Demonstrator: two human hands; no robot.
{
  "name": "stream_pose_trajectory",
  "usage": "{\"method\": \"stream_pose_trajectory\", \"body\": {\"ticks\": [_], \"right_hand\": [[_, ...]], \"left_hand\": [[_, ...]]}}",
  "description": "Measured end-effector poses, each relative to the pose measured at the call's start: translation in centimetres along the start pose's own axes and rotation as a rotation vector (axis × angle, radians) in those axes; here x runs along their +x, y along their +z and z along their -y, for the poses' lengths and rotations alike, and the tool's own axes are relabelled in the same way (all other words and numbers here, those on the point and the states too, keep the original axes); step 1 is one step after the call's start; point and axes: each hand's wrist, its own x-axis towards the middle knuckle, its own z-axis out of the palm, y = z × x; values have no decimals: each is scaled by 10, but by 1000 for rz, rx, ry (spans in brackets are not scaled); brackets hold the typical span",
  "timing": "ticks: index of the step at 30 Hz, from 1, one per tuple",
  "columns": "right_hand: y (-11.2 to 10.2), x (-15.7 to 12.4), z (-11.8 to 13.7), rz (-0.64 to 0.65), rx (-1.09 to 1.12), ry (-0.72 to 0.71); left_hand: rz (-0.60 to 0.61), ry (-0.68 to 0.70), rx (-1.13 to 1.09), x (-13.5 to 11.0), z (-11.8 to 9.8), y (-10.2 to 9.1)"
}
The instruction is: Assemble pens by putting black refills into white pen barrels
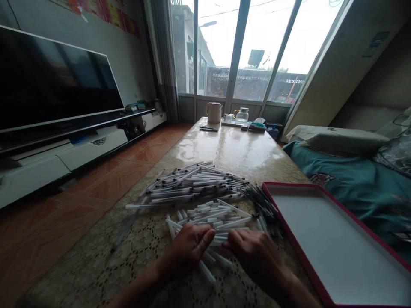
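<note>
My left hand (192, 244) is closed in a fist, thumb along the top, above a heap of white pen barrels (208, 214). Beside it my right hand (255, 250) is also closed, fingers pinched and pointing toward the left one. A short gap separates them, and pale tubes show there; whether one is held between the hands I cannot tell. Behind the heap lie many white pens with black ends (195, 184). A bundle of thin black-tipped refills (261, 201) is to the right. One single pen (126, 231) rests apart on the left.
A shallow box with a red rim (290, 233) and white inside stands on the right of the patterned table (105, 267). At the far end are a beige jug (213, 113), a glass teapot (243, 114) and a tissue pack (257, 125). A bed (343, 171) borders the right side.
</note>
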Motion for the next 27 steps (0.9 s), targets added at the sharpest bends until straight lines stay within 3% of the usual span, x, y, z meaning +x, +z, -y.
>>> {"method": "stream_pose_trajectory", "body": {"ticks": [3, 5, 9, 16, 19, 24, 27], "right_hand": [[-7, -7, -23, -138, -64, 167], [-5, -10, -33, -225, -58, 312], [3, -4, -25, -160, 136, 340], [8, 3, -8, -73, 368, 319], [10, 4, -7, -56, 374, 292], [10, 8, 3, -21, 348, 336], [12, 10, 9, -7, 332, 284]], "left_hand": [[-162, -190, -298, 7, 15, -21], [-296, -219, -234, 11, 21, -32], [-410, -171, 130, 16, 23, -37], [-692, -145, 183, 13, 21, -30], [-609, -143, -42, 12, 6, -22], [-185, -303, -525, 7, -23, 10], [-112, -300, -747, 7, -22, 32]]}}
